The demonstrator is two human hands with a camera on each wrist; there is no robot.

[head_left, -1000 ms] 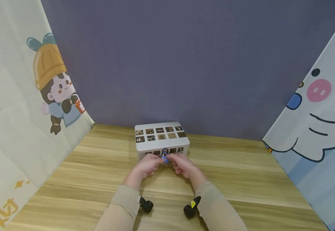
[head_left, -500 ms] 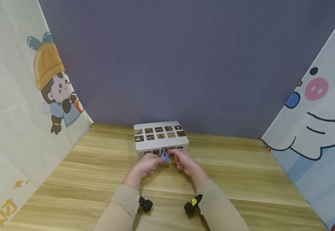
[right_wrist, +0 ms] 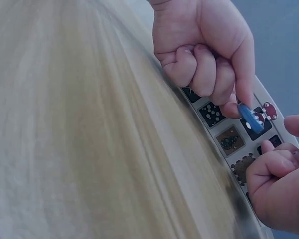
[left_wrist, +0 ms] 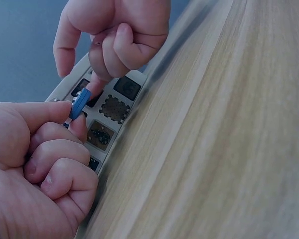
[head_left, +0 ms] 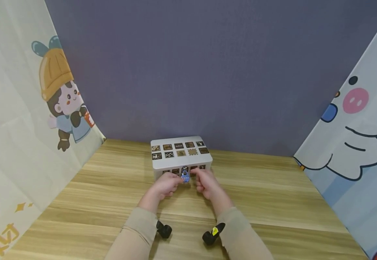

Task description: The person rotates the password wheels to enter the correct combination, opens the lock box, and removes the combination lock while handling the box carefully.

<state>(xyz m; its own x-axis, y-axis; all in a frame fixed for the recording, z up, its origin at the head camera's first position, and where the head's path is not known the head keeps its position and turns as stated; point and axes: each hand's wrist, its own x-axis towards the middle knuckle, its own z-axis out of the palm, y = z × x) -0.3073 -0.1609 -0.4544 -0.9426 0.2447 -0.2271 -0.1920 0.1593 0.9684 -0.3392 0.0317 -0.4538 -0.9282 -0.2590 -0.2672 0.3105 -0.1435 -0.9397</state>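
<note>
Soft, even light fills the head view. Both wrist views are dimmer, the flat yellow-brown wooden tabletop [right_wrist: 65, 149] blurred.

At eight o'clock, the left hand [left_wrist: 45, 172] is pinching a small blue piece [left_wrist: 79, 103]; at eleven, the right hand [left_wrist: 117, 40] is pointing a finger beside it; tabletop [left_wrist: 229, 124] is filling three o'clock.

From farther back, the head view looks forward and down across the worktop [head_left: 273, 195], while close, tilted wrist views from opposite sides share both hands [left_wrist: 52, 167] [left_wrist: 114, 37].
</note>
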